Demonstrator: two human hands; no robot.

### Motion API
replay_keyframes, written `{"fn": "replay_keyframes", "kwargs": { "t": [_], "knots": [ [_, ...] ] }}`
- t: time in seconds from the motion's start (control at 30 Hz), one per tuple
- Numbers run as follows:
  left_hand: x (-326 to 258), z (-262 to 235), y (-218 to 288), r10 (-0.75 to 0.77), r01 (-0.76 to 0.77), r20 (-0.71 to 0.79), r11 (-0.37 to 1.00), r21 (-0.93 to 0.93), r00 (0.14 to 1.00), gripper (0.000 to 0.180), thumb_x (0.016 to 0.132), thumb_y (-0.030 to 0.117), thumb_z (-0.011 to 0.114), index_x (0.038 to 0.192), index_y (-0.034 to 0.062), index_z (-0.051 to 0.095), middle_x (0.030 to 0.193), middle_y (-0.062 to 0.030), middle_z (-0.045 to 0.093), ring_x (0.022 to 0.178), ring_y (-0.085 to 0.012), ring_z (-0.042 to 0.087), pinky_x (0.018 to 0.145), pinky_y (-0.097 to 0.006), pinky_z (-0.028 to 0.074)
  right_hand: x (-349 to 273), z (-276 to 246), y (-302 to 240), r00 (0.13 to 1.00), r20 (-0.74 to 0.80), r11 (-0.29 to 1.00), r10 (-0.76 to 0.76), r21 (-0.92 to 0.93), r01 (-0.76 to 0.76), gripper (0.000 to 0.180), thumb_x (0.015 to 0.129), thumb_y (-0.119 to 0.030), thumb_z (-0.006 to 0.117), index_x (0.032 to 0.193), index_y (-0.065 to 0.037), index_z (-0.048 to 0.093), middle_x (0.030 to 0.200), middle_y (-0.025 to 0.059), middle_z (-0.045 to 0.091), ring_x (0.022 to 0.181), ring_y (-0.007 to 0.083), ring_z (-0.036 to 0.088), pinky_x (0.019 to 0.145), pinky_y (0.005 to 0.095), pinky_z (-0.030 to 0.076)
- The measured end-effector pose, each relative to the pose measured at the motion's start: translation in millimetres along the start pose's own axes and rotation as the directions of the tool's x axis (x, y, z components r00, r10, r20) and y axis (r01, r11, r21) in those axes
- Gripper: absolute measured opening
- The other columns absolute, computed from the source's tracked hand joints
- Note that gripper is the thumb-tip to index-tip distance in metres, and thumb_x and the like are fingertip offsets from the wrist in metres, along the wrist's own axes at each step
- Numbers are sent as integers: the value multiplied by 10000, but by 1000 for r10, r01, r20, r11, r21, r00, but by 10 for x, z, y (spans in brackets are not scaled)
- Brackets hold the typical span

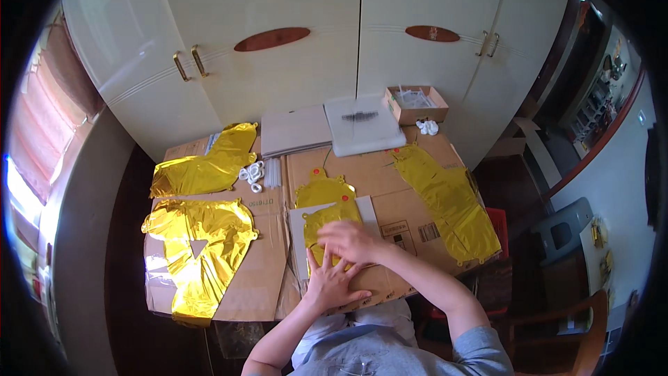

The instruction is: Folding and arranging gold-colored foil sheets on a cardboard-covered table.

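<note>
A flat gold foil balloon (332, 217) lies on a pale board (368, 214) right in front of me, with a small red dot near its top. My left hand (334, 284) rests palm down on the balloon's lower part, its fingers spread wide. Just beyond it, my right hand (349, 241) reaches across the same foil with its fingers stretched toward the left, slightly blurred. Nothing shows in its grip. Directly behind, more gold foil (325, 184) with a red dot sticks out past the board.
Flat gold foil balloons lie on the left (202, 244), far left (209, 163) and right (449, 205) of the cardboard-covered table (268, 271). White rings (252, 175) and thin clear sticks (272, 173) sit between. Grey boards (296, 130), a plastic-wrapped stack (364, 127) and a box (416, 104) line the back.
</note>
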State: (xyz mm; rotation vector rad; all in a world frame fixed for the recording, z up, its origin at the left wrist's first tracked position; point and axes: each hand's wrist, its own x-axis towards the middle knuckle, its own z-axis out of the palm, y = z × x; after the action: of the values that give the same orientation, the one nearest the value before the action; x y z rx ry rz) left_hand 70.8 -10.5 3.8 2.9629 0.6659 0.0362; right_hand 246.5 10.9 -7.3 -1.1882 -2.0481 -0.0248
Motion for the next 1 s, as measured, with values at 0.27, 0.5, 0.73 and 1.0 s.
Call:
{"fn": "replay_keyframes", "kwargs": {
  "t": [0.27, 0.5, 0.73, 1.0],
  "knots": [
    [-17, 337, -100, -12, -35, -124, 929, -369, 992, 991, 700, 760, 608, 1442, 137, 404, 1447, -140, 438, 1341, -391, 344, 1152, -598, 126, 44, 166, -552, 947, 291, 990, -135, 74, 119, 187, 785, -276, 689, 855, -107, 729, 953, 20, 669, 1008, 214, 584, 942, 394, 416],
    [76, 519, -114, -95, -87, -357, 883, -462, 929, 969, 703, 754, 615, 1438, 154, 416, 1431, -141, 459, 1345, -395, 338, 1151, -594, 134, 27, 258, -666, 921, 382, 993, -79, -47, 104, 265, 802, -344, 616, 802, -109, 738, 923, 33, 685, 1021, 230, 558, 974, 434, 379],
    [-18, 337, -78, -95, -19, -340, 949, -316, 936, 933, 731, 755, 600, 1411, 134, 455, 1410, -156, 479, 1347, -376, 349, 1138, -538, 211, 14, 334, -586, 929, 363, 990, -71, -88, 111, 302, 869, -354, 576, 961, -119, 742, 1118, 26, 701, 1223, 233, 532, 1035, 471, 351],
    [-5, -54, -54, -24, 36, 143, 996, -78, 989, 961, 734, 847, 445, 1447, 203, 442, 1492, -84, 406, 1401, -444, 262, 1069, -749, 123, -44, 95, -238, 985, 138, 995, 102, 6, -104, 495, 922, -219, 581, 1389, -84, 488, 1423, 130, 498, 1341, 308, 441, 1110, 502, 313]
  ]
}}
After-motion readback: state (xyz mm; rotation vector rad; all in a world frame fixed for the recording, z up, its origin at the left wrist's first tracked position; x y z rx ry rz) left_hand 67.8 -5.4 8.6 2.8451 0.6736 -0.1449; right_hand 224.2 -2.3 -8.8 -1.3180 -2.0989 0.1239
